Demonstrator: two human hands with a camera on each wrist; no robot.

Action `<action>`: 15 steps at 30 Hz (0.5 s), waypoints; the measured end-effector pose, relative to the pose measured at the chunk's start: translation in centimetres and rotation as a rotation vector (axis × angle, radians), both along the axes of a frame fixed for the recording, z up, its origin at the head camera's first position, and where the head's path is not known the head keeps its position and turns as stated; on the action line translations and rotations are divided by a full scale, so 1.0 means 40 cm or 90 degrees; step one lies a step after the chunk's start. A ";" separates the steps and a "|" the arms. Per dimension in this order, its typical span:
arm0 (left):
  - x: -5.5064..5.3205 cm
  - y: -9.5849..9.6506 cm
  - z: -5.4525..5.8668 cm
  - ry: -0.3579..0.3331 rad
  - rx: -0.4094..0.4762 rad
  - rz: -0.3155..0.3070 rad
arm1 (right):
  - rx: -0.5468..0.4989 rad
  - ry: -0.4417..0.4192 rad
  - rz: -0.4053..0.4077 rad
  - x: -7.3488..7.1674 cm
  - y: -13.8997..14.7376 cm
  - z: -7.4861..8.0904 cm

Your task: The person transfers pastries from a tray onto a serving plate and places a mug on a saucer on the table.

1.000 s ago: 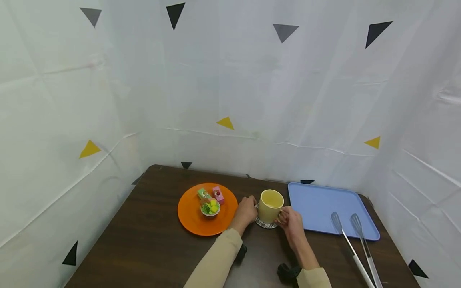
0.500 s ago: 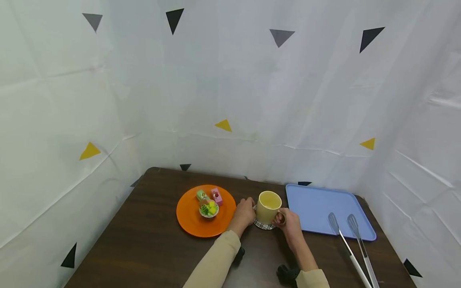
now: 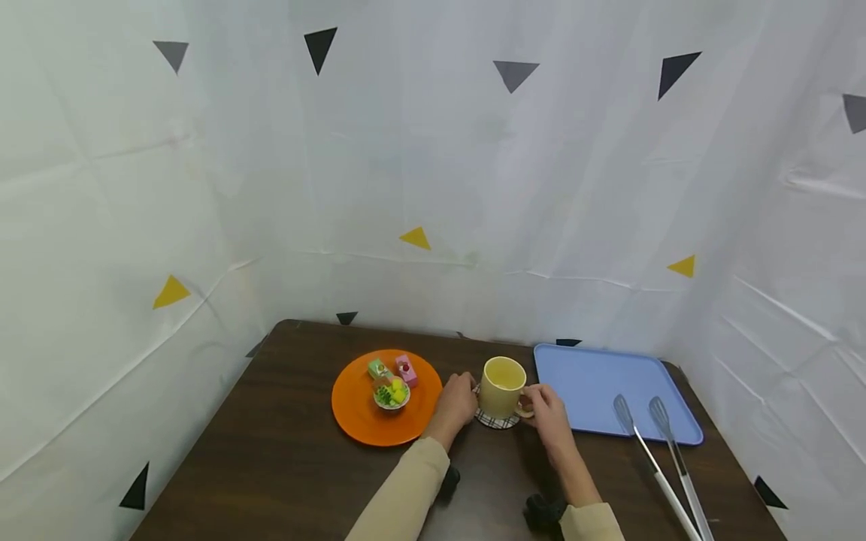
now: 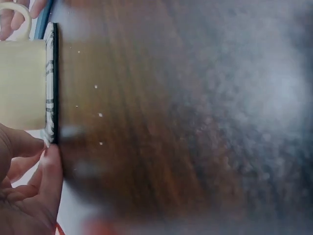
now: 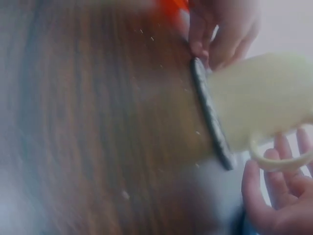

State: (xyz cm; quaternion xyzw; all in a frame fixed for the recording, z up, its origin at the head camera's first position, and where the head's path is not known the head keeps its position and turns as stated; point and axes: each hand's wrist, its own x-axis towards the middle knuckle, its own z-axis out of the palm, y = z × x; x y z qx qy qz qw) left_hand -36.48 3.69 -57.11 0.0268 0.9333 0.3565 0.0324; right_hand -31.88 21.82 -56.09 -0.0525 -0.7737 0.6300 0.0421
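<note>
A pale yellow mug (image 3: pixel 501 392) stands upright on a round black-and-white plaid coaster (image 3: pixel 497 423). My left hand (image 3: pixel 458 400) pinches the coaster's left edge between thumb and fingers; the left wrist view shows the thumb (image 4: pixel 27 143) above the rim, close by the mug. To the right of the mug, my right hand (image 3: pixel 546 413) is beside the mug's handle (image 5: pixel 281 161). Its fingers (image 5: pixel 276 178) are spread and loosely bent behind the handle, with thumb and fingertips apart, not closed round it.
An orange plate (image 3: pixel 352 409) to the left bears a small food cup (image 3: pixel 392 394), a green piece (image 3: pixel 379 368) and a pink piece (image 3: pixel 406 370). At right lies a blue tray (image 3: pixel 582 383), with metal tongs (image 3: pixel 666 481) resting across its front edge. White curtains surround the table.
My right hand has loosened from the mug handle and shifted slightly right. The left hand keeps its pinch on the coaster. The head view has shifted slightly.
</note>
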 end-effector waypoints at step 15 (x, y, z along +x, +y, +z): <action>-0.014 -0.089 0.076 0.050 -0.074 -0.009 | 0.210 0.059 -0.045 -0.017 0.088 0.074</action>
